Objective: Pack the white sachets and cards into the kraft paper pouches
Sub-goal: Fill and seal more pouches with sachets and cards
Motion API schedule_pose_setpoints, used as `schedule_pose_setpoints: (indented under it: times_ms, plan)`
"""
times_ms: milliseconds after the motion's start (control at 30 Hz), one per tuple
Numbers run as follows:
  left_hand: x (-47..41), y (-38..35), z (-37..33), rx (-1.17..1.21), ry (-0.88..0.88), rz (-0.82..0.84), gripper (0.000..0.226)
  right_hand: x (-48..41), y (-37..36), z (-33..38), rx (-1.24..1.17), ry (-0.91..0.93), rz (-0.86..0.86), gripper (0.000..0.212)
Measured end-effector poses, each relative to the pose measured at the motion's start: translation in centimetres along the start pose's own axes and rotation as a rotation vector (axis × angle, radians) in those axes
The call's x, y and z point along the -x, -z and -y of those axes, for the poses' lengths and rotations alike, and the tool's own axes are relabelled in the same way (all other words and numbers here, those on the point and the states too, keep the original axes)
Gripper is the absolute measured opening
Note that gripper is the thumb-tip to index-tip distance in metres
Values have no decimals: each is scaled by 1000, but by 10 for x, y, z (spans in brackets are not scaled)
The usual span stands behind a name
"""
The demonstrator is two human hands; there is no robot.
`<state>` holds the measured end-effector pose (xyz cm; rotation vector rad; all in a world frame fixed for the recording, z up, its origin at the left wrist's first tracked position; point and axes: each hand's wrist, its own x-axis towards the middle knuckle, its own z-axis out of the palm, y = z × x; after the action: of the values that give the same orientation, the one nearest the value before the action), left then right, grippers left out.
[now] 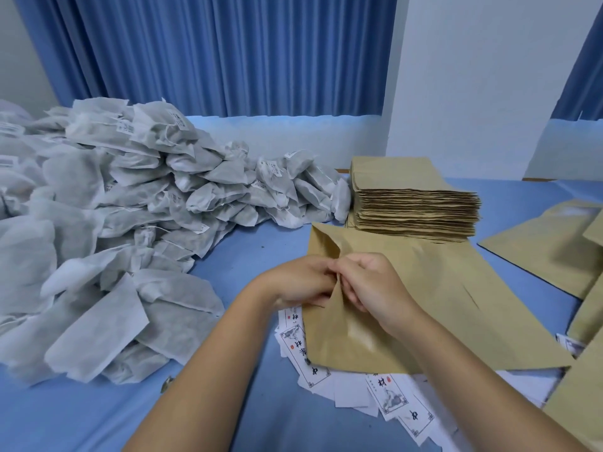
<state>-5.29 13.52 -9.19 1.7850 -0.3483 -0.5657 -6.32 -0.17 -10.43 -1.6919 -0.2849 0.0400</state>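
Looking nearest, I saw thin printed cards [391, 396] fanned loosely on the blue table cover [98, 419], some tucked under a flat kraft paper pouch [424, 308]. My view showed both hands meeting at that pouch's left edge. The left hand [300, 282] and right hand [372, 285] each pinched the creased paper with curled fingers. Bare cloth gave open room at near left. Beyond it, soft, fibrous white sachets [114, 223] sprawled in a lumpy heap. A square-edged stack of kraft pouches [414, 203] stood just beside the heap's end, and loose pouches [548, 252] lay flat at right. A pleated blue curtain [228, 53] hung farthest.
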Motion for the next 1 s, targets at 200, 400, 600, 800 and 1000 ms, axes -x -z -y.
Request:
schedule_pose_setpoints:
  times_ms: [200,400,600,800,1000]
  plan:
    - [15,2,19,-639,91,-696,23,-4,-20,-22,250,57,33,49]
    - [39,31,30,-1147,671,-955,36,-6,-20,-29,302,67,38,46]
    - [42,43,38,-979,884,-739,59,-5,-21,-30,354,120,24,42]
    - [41,46,37,-1034,874,-736,56,-4,-22,-30,387,152,13,43]
    - [28,44,43,-724,312,-894,34,-6,-19,-29,292,95,40,40]
